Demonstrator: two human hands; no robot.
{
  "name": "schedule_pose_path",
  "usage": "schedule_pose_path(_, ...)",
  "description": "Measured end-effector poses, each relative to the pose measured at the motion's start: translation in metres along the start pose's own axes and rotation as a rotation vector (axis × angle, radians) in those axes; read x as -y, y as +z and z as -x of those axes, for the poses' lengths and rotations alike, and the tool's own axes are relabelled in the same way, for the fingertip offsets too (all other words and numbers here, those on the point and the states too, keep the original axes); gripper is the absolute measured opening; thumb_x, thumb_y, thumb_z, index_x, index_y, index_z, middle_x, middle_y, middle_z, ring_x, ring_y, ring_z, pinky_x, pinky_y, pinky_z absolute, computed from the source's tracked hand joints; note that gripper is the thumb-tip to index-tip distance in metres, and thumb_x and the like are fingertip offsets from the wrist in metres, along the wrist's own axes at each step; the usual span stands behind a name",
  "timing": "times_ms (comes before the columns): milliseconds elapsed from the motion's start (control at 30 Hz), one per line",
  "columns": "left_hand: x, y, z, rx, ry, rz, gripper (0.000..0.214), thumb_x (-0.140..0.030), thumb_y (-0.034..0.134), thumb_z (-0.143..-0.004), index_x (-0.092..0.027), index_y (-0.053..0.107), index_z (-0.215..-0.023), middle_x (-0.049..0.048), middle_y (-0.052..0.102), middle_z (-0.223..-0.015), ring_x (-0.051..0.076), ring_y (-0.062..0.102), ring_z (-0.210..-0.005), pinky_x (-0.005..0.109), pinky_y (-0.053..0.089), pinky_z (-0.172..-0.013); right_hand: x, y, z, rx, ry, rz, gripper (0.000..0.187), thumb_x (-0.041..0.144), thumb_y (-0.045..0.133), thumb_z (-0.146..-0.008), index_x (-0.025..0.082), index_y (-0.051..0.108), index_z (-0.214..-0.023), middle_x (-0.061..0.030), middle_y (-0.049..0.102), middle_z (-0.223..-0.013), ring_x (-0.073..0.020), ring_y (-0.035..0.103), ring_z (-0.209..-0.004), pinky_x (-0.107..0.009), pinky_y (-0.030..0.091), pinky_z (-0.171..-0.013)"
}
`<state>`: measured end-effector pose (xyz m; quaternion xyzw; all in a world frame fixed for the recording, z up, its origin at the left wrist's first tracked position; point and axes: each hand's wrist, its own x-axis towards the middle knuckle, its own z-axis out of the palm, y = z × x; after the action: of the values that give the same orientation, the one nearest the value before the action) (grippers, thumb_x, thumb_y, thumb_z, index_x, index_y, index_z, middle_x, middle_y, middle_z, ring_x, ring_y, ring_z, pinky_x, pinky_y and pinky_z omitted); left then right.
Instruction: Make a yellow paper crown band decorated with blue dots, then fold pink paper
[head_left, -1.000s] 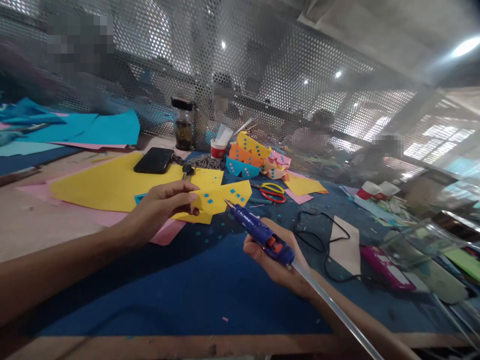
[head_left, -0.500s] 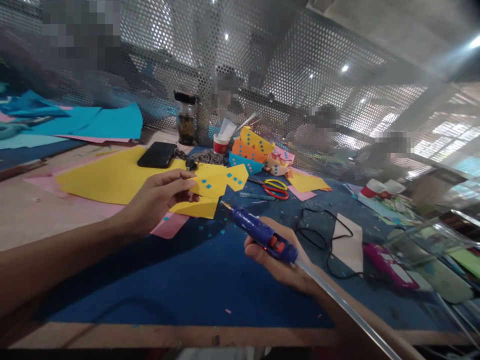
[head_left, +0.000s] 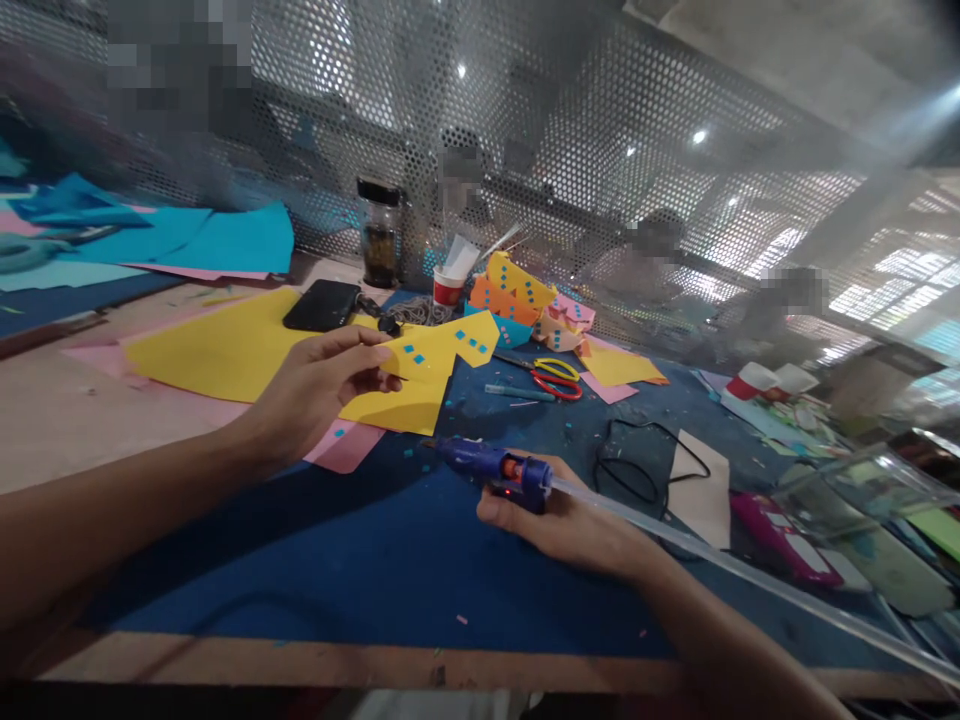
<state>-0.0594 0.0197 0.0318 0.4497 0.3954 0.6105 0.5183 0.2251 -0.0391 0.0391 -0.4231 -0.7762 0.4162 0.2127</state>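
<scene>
My left hand (head_left: 322,385) pinches the left end of a yellow paper cutout (head_left: 439,348) with small blue squares on it. The cutout is held above a larger yellow sheet (head_left: 397,405) and a pink paper piece (head_left: 343,447). My right hand (head_left: 555,515) is wrapped round a blue glue gun (head_left: 487,465), from whose back a long clear glue stick (head_left: 675,537) sticks out. The gun's nozzle points left, below the yellow papers and apart from the cutout. A few tiny blue squares lie on the blue table mat (head_left: 360,570) near the nozzle.
Behind the cutout stand decorated paper crowns (head_left: 510,290), a red-white paper cup (head_left: 448,285) and a jar (head_left: 380,235). Scissors (head_left: 556,378) and a pen (head_left: 519,393) lie nearby. A black cord (head_left: 637,490) loops on the right by a magenta device (head_left: 787,540). A phone (head_left: 322,304) lies left.
The glue gun has tilted from slanting up-left to nearly level, and its nozzle has dropped away from the paper. The cutout is raised slightly, its right end tipped up.
</scene>
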Motion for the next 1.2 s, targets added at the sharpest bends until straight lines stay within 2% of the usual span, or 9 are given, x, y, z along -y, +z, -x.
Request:
schedule_pose_path(167,-0.002,0.001,-0.002,-0.032,0.019,0.029,0.010,-0.021,0.081,-0.079,-0.016,0.074,-0.083,-0.0016,0.069,-0.077,0.013,0.065,-0.068,0.030,0.054,-0.077,0.005,-0.002,-0.006,0.051,0.040,0.040,0.026,0.045,0.071,-0.092,0.021,0.065,-0.087,0.0038,0.053,-0.070,-0.0116,0.048,-0.061,-0.023,0.036,-0.051)
schedule_pose_path(333,-0.004,0.001,-0.002,-0.029,0.027,0.039,0.009,-0.021,0.081,-0.079,-0.016,0.075,-0.083,-0.0015,0.071,-0.078,0.013,0.066,-0.069,0.031,0.054,-0.078,0.006,0.000,-0.013,0.050,-0.023,0.037,0.025,0.044,0.073,-0.092,0.021,0.066,-0.087,0.0038,0.054,-0.070,-0.0119,0.048,-0.063,-0.022,0.036,-0.051)
schedule_pose_path(567,-0.007,0.001,-0.001,-0.027,0.032,0.059,0.009,-0.021,0.080,-0.080,-0.017,0.073,-0.084,-0.0020,0.072,-0.075,0.013,0.066,-0.066,0.030,0.053,-0.076,0.007,0.006,-0.020,0.020,-0.030,0.060,0.028,0.047,0.074,-0.091,0.021,0.066,-0.088,0.0029,0.055,-0.073,-0.0123,0.047,-0.065,-0.023,0.036,-0.052)
schedule_pose_path(733,-0.013,0.001,-0.002,-0.040,0.052,0.091,0.011,-0.020,0.080,-0.078,-0.016,0.073,-0.085,-0.0014,0.074,-0.077,0.012,0.068,-0.067,0.028,0.055,-0.078,0.021,0.012,-0.034,0.096,-0.012,0.015,0.034,0.053,0.073,-0.092,0.020,0.069,-0.093,0.0037,0.053,-0.073,-0.0111,0.045,-0.063,-0.022,0.035,-0.050)
schedule_pose_path(933,-0.022,0.001,-0.003,-0.044,0.103,0.124,0.011,-0.019,0.079,-0.078,-0.015,0.071,-0.084,-0.0022,0.071,-0.075,0.012,0.067,-0.066,0.030,0.057,-0.077,0.022,0.027,-0.059,0.164,-0.107,0.015,0.033,0.051,0.068,-0.096,0.022,0.073,-0.111,0.0037,0.056,-0.076,-0.0104,0.043,-0.063,-0.021,0.038,-0.053)
schedule_pose_path(1100,-0.023,-0.002,-0.006,-0.042,0.124,0.128,0.010,-0.021,0.079,-0.078,-0.016,0.072,-0.083,-0.0010,0.070,-0.076,0.012,0.067,-0.065,0.030,0.057,-0.074,0.020,0.035,-0.070,0.116,-0.161,0.100,0.027,0.049,0.070,-0.094,0.023,0.076,-0.101,0.0033,0.056,-0.070,-0.0117,0.046,-0.063,-0.021,0.036,-0.053)
schedule_pose_path(1200,-0.023,-0.003,-0.007,-0.045,0.136,0.123,0.010,-0.023,0.080,-0.078,-0.017,0.073,-0.082,-0.0009,0.070,-0.077,0.012,0.066,-0.065,0.029,0.057,-0.074,0.022,0.038,-0.073,0.133,-0.193,0.102,0.026,0.048,0.069,-0.095,0.024,0.077,-0.099,0.0033,0.056,-0.068,-0.0123,0.047,-0.063,-0.021,0.038,-0.054)
